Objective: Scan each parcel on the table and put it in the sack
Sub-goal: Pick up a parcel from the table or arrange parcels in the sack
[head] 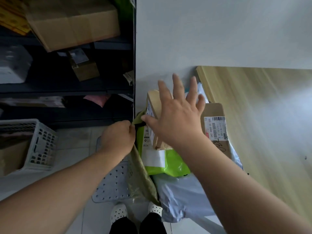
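Head view shows the left hand (118, 137) gripping the sack (140, 179) by its rim while the right hand (175, 119) hovers spread and empty above parcels (168, 162) heaped in the sack's mouth, which could spill if that rim slips.

Our left hand (118, 137) is curled into a fist, knuckles up, fingers and thumb pinching the rim of the sack (140, 174) — the bare left forearm (67, 183) runs back to the lower left corner. Our right hand (179, 115) is spread wide, palm down, fingers straight, holding nothing; the right forearm (228, 174) comes in from the lower right. The hands lie close, thumb side to thumb side — below stand our feet (119, 212)
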Motion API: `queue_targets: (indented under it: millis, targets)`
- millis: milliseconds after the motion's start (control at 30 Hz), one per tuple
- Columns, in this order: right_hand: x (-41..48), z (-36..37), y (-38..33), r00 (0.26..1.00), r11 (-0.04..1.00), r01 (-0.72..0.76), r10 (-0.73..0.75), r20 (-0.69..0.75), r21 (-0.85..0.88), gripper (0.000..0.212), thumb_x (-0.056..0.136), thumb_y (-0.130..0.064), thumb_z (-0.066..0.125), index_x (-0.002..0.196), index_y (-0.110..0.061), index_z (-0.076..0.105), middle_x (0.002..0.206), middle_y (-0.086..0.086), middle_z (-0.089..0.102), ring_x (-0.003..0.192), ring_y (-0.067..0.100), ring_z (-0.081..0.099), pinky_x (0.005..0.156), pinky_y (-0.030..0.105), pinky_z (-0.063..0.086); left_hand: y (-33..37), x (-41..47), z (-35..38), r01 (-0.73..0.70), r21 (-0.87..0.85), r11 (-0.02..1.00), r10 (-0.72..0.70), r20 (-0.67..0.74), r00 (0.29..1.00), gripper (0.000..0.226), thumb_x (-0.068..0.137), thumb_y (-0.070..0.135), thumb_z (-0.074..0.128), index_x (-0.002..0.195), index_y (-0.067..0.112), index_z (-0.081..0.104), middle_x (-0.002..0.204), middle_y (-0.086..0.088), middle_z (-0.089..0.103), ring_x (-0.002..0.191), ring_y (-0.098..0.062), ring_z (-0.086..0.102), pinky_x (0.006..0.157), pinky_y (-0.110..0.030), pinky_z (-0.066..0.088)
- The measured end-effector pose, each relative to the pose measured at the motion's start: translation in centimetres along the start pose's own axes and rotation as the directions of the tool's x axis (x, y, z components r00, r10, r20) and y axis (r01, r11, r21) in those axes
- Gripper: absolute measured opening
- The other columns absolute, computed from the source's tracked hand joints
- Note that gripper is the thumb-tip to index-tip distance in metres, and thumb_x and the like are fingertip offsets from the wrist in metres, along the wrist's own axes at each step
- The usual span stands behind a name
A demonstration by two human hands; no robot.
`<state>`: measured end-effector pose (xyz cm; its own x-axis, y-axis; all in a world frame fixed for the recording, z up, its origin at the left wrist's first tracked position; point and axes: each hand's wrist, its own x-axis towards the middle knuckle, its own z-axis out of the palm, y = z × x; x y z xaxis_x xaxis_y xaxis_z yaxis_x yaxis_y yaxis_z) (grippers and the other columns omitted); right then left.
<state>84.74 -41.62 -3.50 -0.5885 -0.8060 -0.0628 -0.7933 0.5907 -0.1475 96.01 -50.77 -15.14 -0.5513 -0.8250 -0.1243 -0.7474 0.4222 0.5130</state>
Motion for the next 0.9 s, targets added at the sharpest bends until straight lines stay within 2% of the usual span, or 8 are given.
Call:
queue_targets:
  millis: [33, 100, 133, 300, 400, 500, 633, 900]
  targets:
    - [1.1, 0.7, 0.5, 0.985, 0.998, -0.059, 0.061, 0.162, -0.020, 0.088, 0.086, -0.064, 0.055, 0.155, -0.033, 0.010, 0.166, 0.005, 0.007, 0.148, 0.044, 0.005, 0.112, 0.061, 0.019, 0.0, 0.0, 0.0, 0.000, -0.027, 1.000, 0.000, -0.006, 1.000, 0.040, 0.098, 0.029, 0.039, 0.063, 0.012, 0.046, 0.060, -0.004, 0.051, 0.058, -0.020, 0.051, 0.050, -0.032, 0.032]
    - [1.2, 2.7, 1.7, 0.951, 0.996, -0.081, 0.067, 0.301, 0.034, 0.080, 0.089, -0.057, 0.056, 0.152, -0.037, 0.012, 0.162, 0.005, 0.016, 0.135, 0.047, 0.033, 0.093, 0.051, 0.038, -0.3, 0.1, 0.0, 0.028, -0.074, 0.997, -0.029, -0.014, 0.999, 0.042, 0.098, 0.030, 0.041, 0.060, 0.011, 0.045, 0.058, -0.005, 0.050, 0.056, -0.022, 0.051, 0.050, -0.032, 0.034]
    - [0.4, 3.6, 2.3, 0.953, 0.995, -0.072, 0.046, 0.301, 0.075, 0.077, 0.089, -0.052, 0.057, 0.152, -0.039, 0.014, 0.160, 0.003, 0.018, 0.128, 0.045, 0.040, 0.087, 0.048, 0.040, -0.5, 0.2, 0.0, 0.043, -0.075, 0.996, -0.044, -0.022, 0.999, 0.043, 0.097, 0.030, 0.042, 0.058, 0.012, 0.042, 0.056, -0.005, 0.049, 0.055, -0.023, 0.050, 0.049, -0.031, 0.032]
    - [-2.8, 5.3, 5.3, 0.976, 0.974, -0.099, 0.055, 0.213, 0.202, 0.082, 0.085, -0.052, 0.057, 0.151, -0.048, 0.010, 0.164, -0.008, 0.012, 0.134, 0.039, 0.034, 0.098, 0.050, 0.042, -0.8, 0.9, 0.3, 0.095, 0.017, 0.995, -0.095, 0.000, 0.995, 0.033, 0.092, 0.026, 0.041, 0.061, 0.015, 0.040, 0.061, -0.004, 0.049, 0.056, -0.022, 0.049, 0.047, -0.028, 0.028]
    - [-3.3, 6.1, 5.4, 0.979, 0.967, -0.093, 0.045, 0.201, 0.238, 0.082, 0.086, -0.053, 0.056, 0.152, -0.050, 0.007, 0.165, -0.008, 0.008, 0.140, 0.037, 0.029, 0.104, 0.050, 0.039, 0.2, 2.1, 0.4, 0.070, 0.201, 0.977, -0.080, 0.040, 0.996, 0.018, 0.090, 0.030, 0.049, 0.083, 0.013, 0.048, 0.081, -0.001, 0.054, 0.074, -0.024, 0.056, 0.051, -0.030, 0.031]
    - [-3.4, 6.9, 5.2, 0.981, 0.962, -0.097, 0.049, 0.190, 0.254, 0.082, 0.087, -0.054, 0.055, 0.152, -0.049, 0.006, 0.166, -0.009, 0.005, 0.142, 0.034, 0.025, 0.106, 0.049, 0.037, 1.1, 3.7, 0.7, 0.015, 0.305, 0.952, -0.048, 0.100, 0.994, 0.034, 0.087, 0.043, 0.062, 0.101, 0.015, 0.048, 0.095, -0.003, 0.056, 0.090, -0.028, 0.059, 0.061, -0.032, 0.039]
    - [-4.3, 8.0, 5.4, 0.987, 0.967, -0.074, 0.035, 0.160, 0.243, 0.083, 0.089, -0.057, 0.051, 0.153, -0.049, -0.001, 0.166, -0.012, 0.000, 0.142, 0.029, 0.021, 0.107, 0.049, 0.036, 1.8, 5.4, 1.5, -0.033, 0.245, 0.969, 0.012, 0.089, 0.996, 0.015, 0.095, 0.026, 0.049, 0.086, 0.017, 0.056, 0.088, -0.006, 0.062, 0.081, -0.029, 0.057, 0.060, -0.030, 0.034]
    - [-4.4, 9.2, 5.8, 0.976, 0.971, -0.077, 0.027, 0.215, 0.226, 0.083, 0.088, -0.058, 0.048, 0.152, -0.051, -0.004, 0.166, -0.014, 0.001, 0.144, 0.033, 0.018, 0.109, 0.051, 0.032, 1.0, 5.1, 1.1, -0.122, -0.067, 0.990, 0.109, -0.165, 0.980, 0.042, 0.097, 0.028, 0.048, 0.059, 0.015, 0.036, 0.051, 0.000, 0.040, 0.050, -0.021, 0.041, 0.045, -0.032, 0.021]
